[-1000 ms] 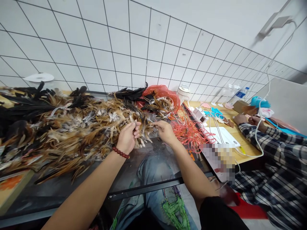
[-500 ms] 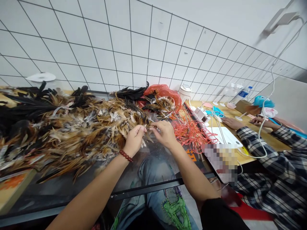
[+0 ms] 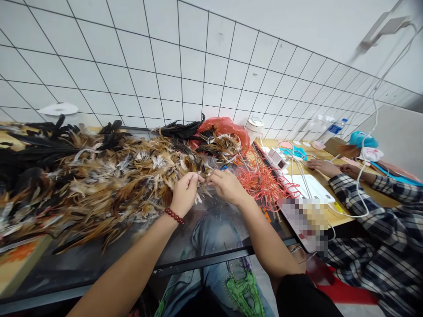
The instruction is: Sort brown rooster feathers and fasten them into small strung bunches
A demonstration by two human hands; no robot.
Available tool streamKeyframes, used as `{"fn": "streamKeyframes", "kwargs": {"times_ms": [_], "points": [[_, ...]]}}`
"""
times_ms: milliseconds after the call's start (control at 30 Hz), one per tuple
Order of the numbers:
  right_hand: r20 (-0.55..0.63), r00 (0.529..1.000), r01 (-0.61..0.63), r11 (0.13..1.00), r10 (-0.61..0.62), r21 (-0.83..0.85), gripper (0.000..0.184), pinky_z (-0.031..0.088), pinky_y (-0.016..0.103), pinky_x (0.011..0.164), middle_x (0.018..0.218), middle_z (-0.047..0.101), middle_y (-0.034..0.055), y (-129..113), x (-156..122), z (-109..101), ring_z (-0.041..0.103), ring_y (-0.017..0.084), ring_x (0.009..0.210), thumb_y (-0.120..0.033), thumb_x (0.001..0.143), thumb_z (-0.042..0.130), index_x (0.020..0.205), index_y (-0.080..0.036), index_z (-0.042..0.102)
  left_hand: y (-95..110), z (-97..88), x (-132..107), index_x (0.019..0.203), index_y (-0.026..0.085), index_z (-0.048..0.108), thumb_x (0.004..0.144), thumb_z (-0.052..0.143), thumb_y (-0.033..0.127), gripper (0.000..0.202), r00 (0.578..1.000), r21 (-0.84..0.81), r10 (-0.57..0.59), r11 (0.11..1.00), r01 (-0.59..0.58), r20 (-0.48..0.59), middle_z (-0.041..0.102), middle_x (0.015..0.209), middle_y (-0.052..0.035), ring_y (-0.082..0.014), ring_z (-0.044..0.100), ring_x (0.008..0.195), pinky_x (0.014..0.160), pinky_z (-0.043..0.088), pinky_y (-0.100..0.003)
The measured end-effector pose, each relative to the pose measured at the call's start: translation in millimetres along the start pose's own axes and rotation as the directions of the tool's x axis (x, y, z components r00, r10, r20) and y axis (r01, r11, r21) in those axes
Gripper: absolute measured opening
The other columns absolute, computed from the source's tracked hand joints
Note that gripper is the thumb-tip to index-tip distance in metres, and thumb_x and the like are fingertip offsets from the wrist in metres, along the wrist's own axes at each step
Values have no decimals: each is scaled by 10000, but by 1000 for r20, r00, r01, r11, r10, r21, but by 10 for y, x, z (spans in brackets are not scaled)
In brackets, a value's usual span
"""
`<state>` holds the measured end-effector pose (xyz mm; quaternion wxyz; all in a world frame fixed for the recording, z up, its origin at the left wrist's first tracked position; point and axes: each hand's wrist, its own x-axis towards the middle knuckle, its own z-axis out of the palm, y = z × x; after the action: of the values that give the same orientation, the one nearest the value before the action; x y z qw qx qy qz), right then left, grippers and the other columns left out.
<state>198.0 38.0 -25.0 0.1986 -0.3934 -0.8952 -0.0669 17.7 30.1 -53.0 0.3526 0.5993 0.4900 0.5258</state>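
A big heap of brown, black and white feathers (image 3: 99, 180) covers the glass tabletop (image 3: 205, 237) in front of me. My left hand (image 3: 185, 193), with a dark red bead bracelet at the wrist, is closed in a pinch on a small bundle of brown feathers at the heap's right edge. My right hand (image 3: 228, 187) is closed too, fingertips pinched against the same bundle, almost touching the left hand. A tangle of red-orange strings (image 3: 264, 182) lies just right of my right hand.
A red plastic bag (image 3: 224, 127) with more feathers sits behind the hands, and a white cup (image 3: 254, 127) beside it. At the right a person in a plaid sleeve (image 3: 370, 198) rests both hands on a wooden table with white cables (image 3: 360, 193). The tiled wall stands behind.
My two hands have come together, the right one moving left toward the left hand. The neighbour's hands have shifted on the wooden table.
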Motion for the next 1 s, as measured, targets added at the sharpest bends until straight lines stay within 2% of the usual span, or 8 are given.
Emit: {"fn": "streamKeyframes", "kwargs": {"times_ms": [167,300,400,467,567,667,867,1000], "points": [[-133,990,-34,999,36,17,230,337,307,745,963,667,65,-55,27,31,567,181,874,-269,1000,401,972,-189,615,103,16,-71,707,193,575,908,433,397,320,995,151,31,988,-46,99,560,588,5,-148,525,583,608,384,-259],[-154,986,-55,998,55,7,240,353,310,734,944,678,70,-65,31,33,579,184,854,-276,996,416,954,-184,633,69,42,-74,606,198,469,916,418,391,369,985,166,59,982,-86,164,490,555,15,-134,467,564,600,348,-258],[-183,977,-107,994,111,30,237,384,303,746,969,684,75,-86,28,36,595,181,875,-302,986,447,999,-184,651,-13,70,-52,683,194,529,908,438,402,320,982,106,24,993,-44,188,472,567,25,-131,443,560,583,346,-251],[-216,964,-145,988,154,56,270,413,296,776,1037,682,85,-105,24,49,605,179,927,-324,983,455,1116,-191,649,-55,84,-40,735,191,561,906,447,412,302,983,22,-4,1000,0,184,466,573,29,-129,435,558,576,358,-245],[-204,966,-144,985,161,97,324,449,293,828,1136,672,87,-131,22,94,614,172,988,-304,978,459,1250,-228,619,-78,84,-36,685,189,548,911,454,421,337,984,-60,-14,998,25,177,476,574,21,-122,426,552,561,360,-233],[-175,971,-118,965,161,234,344,483,287,869,1159,666,80,-145,31,157,622,161,1019,-265,976,444,1271,-247,620,-79,70,-37,645,188,546,913,467,435,373,986,-103,-12,994,29,163,499,583,9,-121,425,557,564,360,-230],[-230,953,-49,847,199,530,342,499,321,952,1145,670,74,-149,69,192,617,159,1082,-244,966,450,1247,-253,644,-22,81,-26,698,184,609,844,569,458,313,992,-260,-75,960,99,102,516,618,5,-116,432,564,556,385,-229],[-202,950,-45,744,238,667,290,488,330,964,1111,693,73,-131,83,126,631,162,1056,-290,958,487,1164,-233,682,85,71,-24,704,171,613,790,632,459,302,983,-335,-95,931,144,158,521,630,10,-102,436,562,558,400,-222]]}}
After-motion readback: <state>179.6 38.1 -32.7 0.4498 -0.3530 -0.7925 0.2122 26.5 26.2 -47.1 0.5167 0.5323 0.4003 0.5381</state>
